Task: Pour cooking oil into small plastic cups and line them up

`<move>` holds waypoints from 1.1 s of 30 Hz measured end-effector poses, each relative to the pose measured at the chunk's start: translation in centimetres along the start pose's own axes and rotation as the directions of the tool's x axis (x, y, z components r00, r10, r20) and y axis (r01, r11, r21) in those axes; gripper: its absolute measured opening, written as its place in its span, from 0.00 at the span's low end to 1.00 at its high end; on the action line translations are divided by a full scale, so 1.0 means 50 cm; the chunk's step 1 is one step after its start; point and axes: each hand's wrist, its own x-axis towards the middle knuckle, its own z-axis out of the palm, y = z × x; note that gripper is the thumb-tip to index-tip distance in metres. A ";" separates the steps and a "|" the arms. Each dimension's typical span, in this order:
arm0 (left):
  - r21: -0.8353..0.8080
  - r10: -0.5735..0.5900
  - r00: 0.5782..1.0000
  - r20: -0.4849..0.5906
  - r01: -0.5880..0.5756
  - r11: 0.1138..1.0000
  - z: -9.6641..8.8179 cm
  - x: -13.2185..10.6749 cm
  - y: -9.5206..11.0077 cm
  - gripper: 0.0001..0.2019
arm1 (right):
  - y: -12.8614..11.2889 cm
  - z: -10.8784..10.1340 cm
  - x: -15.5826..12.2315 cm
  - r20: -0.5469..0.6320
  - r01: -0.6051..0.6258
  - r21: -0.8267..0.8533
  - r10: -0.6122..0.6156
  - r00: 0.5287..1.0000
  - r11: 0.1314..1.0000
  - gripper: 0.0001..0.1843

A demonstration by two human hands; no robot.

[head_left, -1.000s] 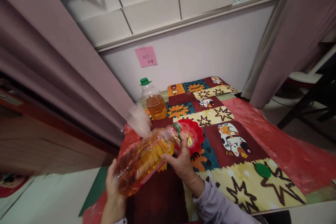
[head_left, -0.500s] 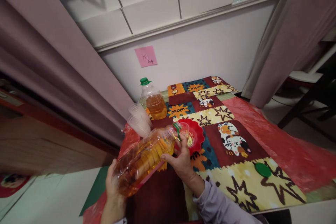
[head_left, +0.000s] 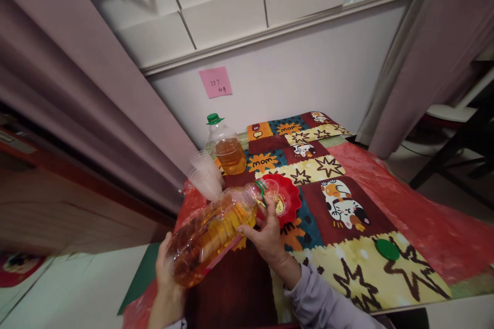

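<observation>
A large clear bottle of golden oil [head_left: 216, 231] lies tilted in both hands, its green-ringed mouth pointing up and right. My left hand [head_left: 168, 272] grips the bottle's base end. Near the neck, my right hand [head_left: 268, 239] is closed around the bottle, thumb on the near side. The mouth hangs over a red scalloped dish [head_left: 295, 198], where a clear plastic cup [head_left: 277, 193] shows in part. The hand and bottle neck hide some of the dish. To the right, a green cap [head_left: 387, 250] lies flat on a patterned mat [head_left: 347, 252].
Behind the bottle, stacked clear plastic cups [head_left: 204, 180] lean beside a second oil jug [head_left: 230, 151] with a green cap. Red plastic sheeting [head_left: 409, 190] covers the table under the mats. A pink note [head_left: 215, 82] is on the wall; a curtain [head_left: 96, 77] hangs close at left.
Both hands and the tilted bottle hold almost the same position. The whole view has shifted very slightly.
</observation>
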 end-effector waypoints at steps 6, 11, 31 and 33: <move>-0.012 0.004 1.000 0.020 -0.004 1.000 0.000 0.002 -0.001 0.18 | -0.004 0.000 0.001 -0.005 0.006 0.006 -0.006 1.000 1.000 0.52; -0.009 -0.031 0.999 0.029 0.031 0.999 0.009 -0.004 0.005 0.18 | -0.005 0.002 0.001 -0.016 -0.005 0.028 0.006 1.000 1.000 0.52; 0.005 -0.041 0.999 0.023 0.041 0.999 0.023 -0.023 0.013 0.14 | -0.007 0.001 0.002 -0.018 -0.032 0.043 0.033 0.999 0.999 0.51; 0.003 -0.050 0.999 -0.001 0.050 0.999 0.028 -0.026 0.015 0.13 | -0.007 0.001 0.002 -0.019 -0.034 0.032 0.034 0.999 0.999 0.51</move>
